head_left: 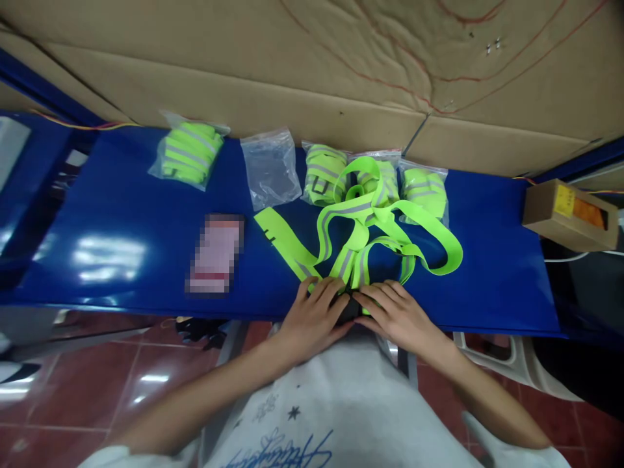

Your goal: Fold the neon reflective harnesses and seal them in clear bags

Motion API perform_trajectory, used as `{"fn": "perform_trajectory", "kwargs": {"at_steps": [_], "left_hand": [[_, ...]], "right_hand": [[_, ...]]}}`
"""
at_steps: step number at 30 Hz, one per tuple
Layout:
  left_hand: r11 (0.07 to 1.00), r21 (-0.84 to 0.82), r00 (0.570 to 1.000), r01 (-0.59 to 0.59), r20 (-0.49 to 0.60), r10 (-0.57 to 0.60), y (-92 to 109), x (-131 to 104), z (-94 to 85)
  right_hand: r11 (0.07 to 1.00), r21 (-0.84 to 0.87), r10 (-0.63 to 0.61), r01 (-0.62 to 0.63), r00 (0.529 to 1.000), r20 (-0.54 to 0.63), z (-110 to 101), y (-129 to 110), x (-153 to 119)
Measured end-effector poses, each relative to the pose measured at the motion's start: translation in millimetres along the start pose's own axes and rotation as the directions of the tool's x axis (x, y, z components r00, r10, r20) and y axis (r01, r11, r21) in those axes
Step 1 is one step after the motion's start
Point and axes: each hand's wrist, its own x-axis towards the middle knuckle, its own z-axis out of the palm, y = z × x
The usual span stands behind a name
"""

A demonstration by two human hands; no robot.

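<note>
A tangle of neon yellow-green strap with a grey reflective stripe (348, 209) lies in loops on the blue table. At its near end, by the table's front edge, my left hand (314, 315) and my right hand (392, 315) meet around a small black piece (350, 311). Both hands have their fingers bent and closed on this piece, one from each side. Fingers hide much of it, so its shape is unclear. The strap's free end, with small black marks, points to the upper left.
Bagged green straps (191, 153) stand at the back left, several more (423, 192) behind the tangle. Between them lies a clear bag (272, 170). A pixelated pink rectangle (215, 255) is left of my hands. An open cardboard box (568, 214) sits at the right end of the blue table (507, 279).
</note>
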Motion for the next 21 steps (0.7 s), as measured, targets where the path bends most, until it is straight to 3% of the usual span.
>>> {"fn": "perform_trajectory", "kwargs": {"at_steps": [7,14,21], "left_hand": [[0.974,-0.224,0.996,0.043,0.080,-0.026,-8,2,1.3],[0.942,-0.308,0.989,0.130,0.112,-0.100,-10,10,-5.8],[0.939,-0.339,0.986,0.055,0.164,0.001,-21,12,-24.0]], "right_hand": [[0.999,-0.039,0.015,-0.013,0.998,0.055,-2,-1,3],[0.997,-0.012,0.080,-0.080,0.991,0.107,-7,-8,12],[0.999,0.053,0.005,-0.009,0.998,0.060,-20,-6,12]]}}
